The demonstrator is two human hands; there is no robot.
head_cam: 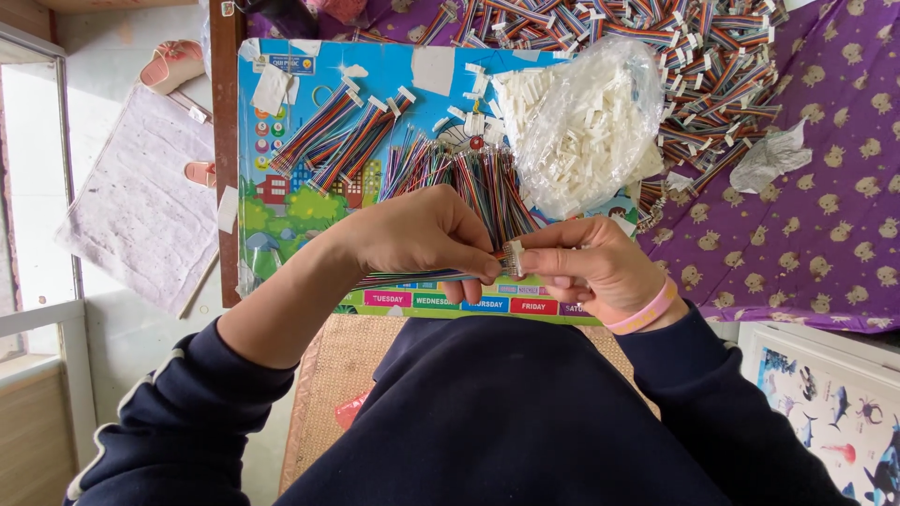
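Ribbon cable (422, 277) pinched by left fingers (483, 267), connector (513, 258) in right fingers (539, 260), bag (586, 122) behind

My single head-worn camera looks steeply down from close above, over my dark sleeves, onto the colourful board (281, 201) and the purple cloth (825, 215) beyond.

Clear plastic bag (586, 122), white connectors, atop colourful board (281, 201).
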